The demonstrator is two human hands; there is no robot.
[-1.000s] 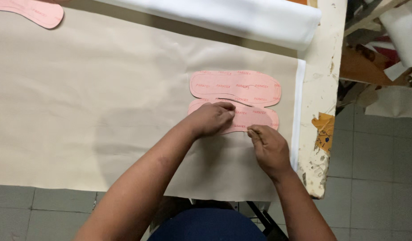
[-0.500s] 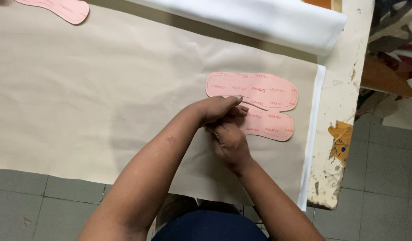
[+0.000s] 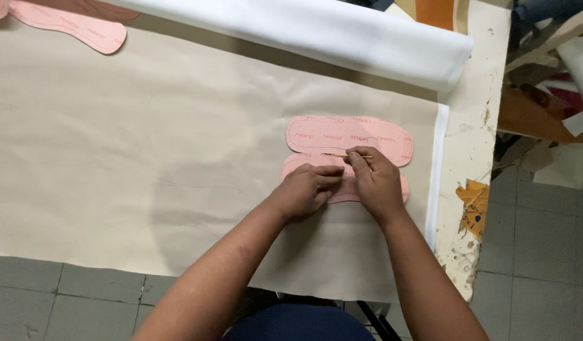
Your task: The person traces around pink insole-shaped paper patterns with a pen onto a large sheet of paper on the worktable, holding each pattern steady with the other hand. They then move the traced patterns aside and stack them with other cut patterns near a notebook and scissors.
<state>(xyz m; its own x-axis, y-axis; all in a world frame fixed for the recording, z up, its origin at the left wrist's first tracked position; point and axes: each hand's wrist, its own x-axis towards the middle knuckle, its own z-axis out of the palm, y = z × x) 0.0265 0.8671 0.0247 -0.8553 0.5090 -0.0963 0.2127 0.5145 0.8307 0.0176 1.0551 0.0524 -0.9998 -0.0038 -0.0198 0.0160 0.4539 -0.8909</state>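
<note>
Two pink sole-shaped patterns lie side by side on beige sheet material (image 3: 146,158). The far pattern (image 3: 348,132) is fully visible; the near pattern (image 3: 291,169) is mostly covered by my hands. My left hand (image 3: 307,189) presses flat on the near pattern with its fingers curled. My right hand (image 3: 376,180) pinches a thin yellowish pencil-like stick (image 3: 345,155) that lies along the gap between the two patterns, pointing left.
A thick white roll of material (image 3: 342,31) lies across the far side. Another pink pattern (image 3: 83,28) sits at the top left. The worn table edge (image 3: 474,189) runs down the right, with clutter and tiled floor (image 3: 537,252) beyond.
My right hand has moved from beside the left hand to the right of it, and the thin stick now shows in its fingers. The view has shifted slightly.
</note>
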